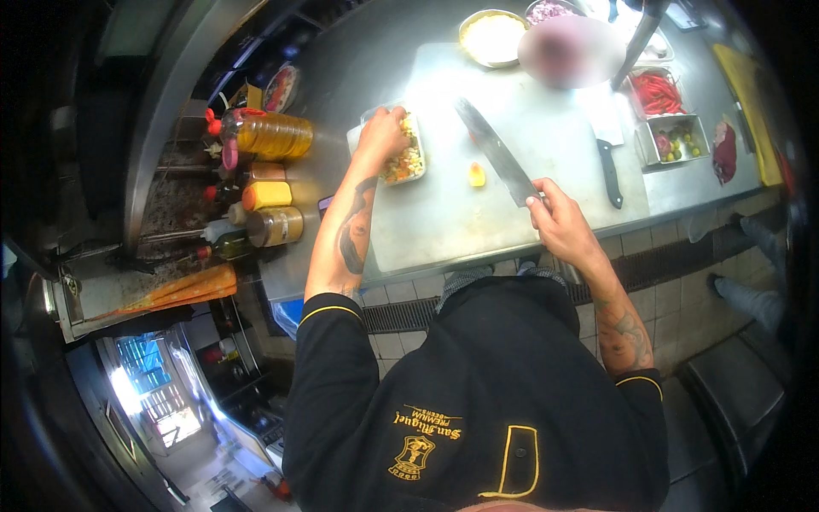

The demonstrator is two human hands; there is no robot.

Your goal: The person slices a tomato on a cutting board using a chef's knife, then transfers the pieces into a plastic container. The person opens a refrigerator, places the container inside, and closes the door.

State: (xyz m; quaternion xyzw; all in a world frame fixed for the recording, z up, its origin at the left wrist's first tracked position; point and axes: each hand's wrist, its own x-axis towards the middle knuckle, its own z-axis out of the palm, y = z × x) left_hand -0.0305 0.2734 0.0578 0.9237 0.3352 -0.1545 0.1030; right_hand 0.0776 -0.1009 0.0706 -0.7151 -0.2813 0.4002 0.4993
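Observation:
My right hand [560, 221] grips the handle of a broad-bladed kitchen knife [496, 150]. Its blade slants up and to the left over a white cutting board [441, 217]. My left hand [382, 133] reaches into a clear plastic container [421, 173] of chopped mixed vegetables [403, 166]. The fingertips are down among the pieces, so whether they pinch any is hidden. Between the container and the knife, a small yellow-orange vegetable piece [476, 175] lies on the board. A second knife [611, 173] with a black handle rests on the board's right side.
Red chillies [658, 91] fill a tray at right, beside a box [649, 147] of small green fruits. Bowls of pale chopped food [493, 38] and chopped onion [551, 10] stand at the back. An oil bottle [275, 136] and spice jars [275, 226] line the left. Another person's legs [748, 301] show at right.

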